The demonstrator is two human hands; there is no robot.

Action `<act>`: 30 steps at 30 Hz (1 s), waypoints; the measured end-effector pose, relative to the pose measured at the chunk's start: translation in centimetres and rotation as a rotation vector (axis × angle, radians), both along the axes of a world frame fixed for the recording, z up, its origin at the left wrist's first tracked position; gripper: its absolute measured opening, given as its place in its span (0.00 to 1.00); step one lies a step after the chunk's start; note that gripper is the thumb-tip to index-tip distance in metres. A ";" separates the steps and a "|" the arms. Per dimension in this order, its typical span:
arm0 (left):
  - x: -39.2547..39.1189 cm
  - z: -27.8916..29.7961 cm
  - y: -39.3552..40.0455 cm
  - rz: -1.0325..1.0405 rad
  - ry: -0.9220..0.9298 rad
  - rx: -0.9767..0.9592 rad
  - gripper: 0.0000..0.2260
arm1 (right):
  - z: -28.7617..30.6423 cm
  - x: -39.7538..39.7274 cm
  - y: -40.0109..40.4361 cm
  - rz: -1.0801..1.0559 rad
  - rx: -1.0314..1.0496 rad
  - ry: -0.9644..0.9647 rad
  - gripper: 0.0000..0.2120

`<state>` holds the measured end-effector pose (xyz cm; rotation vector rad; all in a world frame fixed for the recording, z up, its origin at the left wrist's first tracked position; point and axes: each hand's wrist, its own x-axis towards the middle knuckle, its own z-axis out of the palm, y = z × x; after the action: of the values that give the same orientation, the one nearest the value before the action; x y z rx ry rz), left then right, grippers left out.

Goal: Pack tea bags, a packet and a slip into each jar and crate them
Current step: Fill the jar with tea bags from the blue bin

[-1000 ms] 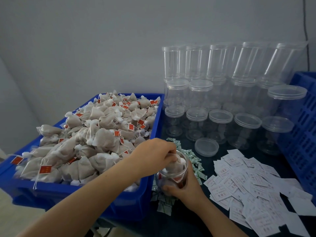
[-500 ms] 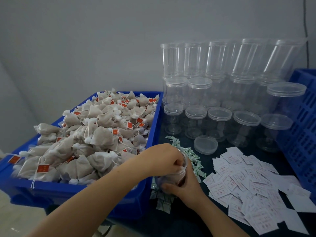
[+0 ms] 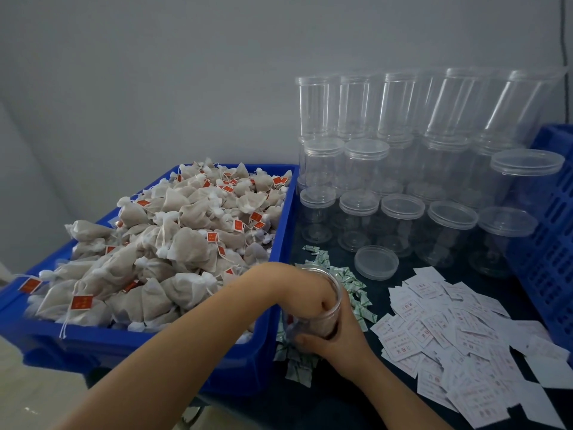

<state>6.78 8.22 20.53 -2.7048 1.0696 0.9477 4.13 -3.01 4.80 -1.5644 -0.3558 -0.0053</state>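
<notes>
head view — tea bags are being pressed into the jar [image 3: 316,318] by the left hand [image 3: 305,293], fingers hidden inside, while it is being gripped by the right hand [image 3: 338,339] — tipping is being risked.

Left hand [image 3: 305,293] has gone from resting at the mouth of the open jar [image 3: 319,308] a second ago to sitting deep inside it, fingers out of sight below the rim. The tea bags seen bulging at the jar's mouth a second ago are now lower down, brown mass near the bottom. Right hand [image 3: 336,338] has slid slightly higher on the jar's wall, thumb across the base.
</notes>
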 end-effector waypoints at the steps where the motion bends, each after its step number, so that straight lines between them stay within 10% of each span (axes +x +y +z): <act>1: 0.1 -0.2 -0.2 -0.002 0.016 0.044 0.12 | -0.1 0.0 0.0 0.002 -0.002 0.001 0.47; 19: -1.7 2.5 6.9 0.263 -0.394 -0.412 0.12 | 0.0 -0.2 0.0 0.003 0.002 -0.033 0.46; 30: 3.6 -1.2 11.1 0.578 -0.803 0.026 0.10 | 0.1 -0.4 -0.2 0.018 0.006 -0.022 0.47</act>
<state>10.41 19.37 19.29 -2.9424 0.1267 -0.1549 3.74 -3.20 4.93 -1.5559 -0.3863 -0.0098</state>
